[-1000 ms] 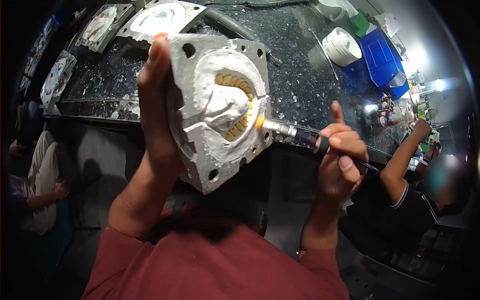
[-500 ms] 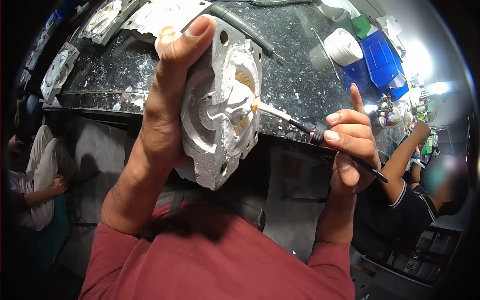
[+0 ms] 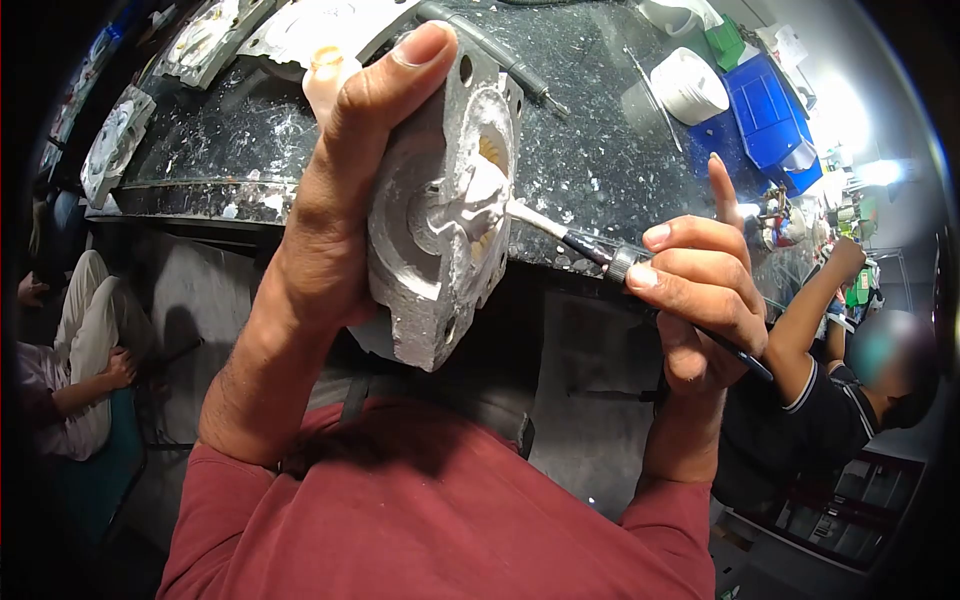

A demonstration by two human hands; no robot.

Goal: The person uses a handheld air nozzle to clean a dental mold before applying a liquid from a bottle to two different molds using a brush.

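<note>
My left hand (image 3: pixel 345 200) is wrapped round a grey metal dental flask half (image 3: pixel 425 290), thumb on its upper edge, and holds it upright on its side above the bench edge. White plaster (image 3: pixel 470 205) fills it, with yellowish tooth-like shapes (image 3: pixel 490 150) partly showing. My right hand (image 3: pixel 710 280) grips a slim black-handled tool (image 3: pixel 590 250) with a knurled collar and a pale front end, index finger raised. The tool's tip meets or nearly meets the plaster's right side; its exact kind cannot be made out.
On the black, plaster-flecked bench (image 3: pixel 590 170) lie a grey pen-shaped handpiece (image 3: pixel 500 55) and a thin metal instrument (image 3: pixel 652 95). A white pot (image 3: pixel 690 85) and a blue box (image 3: pixel 768 120) stand right. More flask parts (image 3: pixel 118 145) lie left. People sit on both sides.
The flask half has turned slightly in my left hand, showing less of its plaster face. My right hand has shifted the tool a little left, and the orange spot at its tip no longer shows.
</note>
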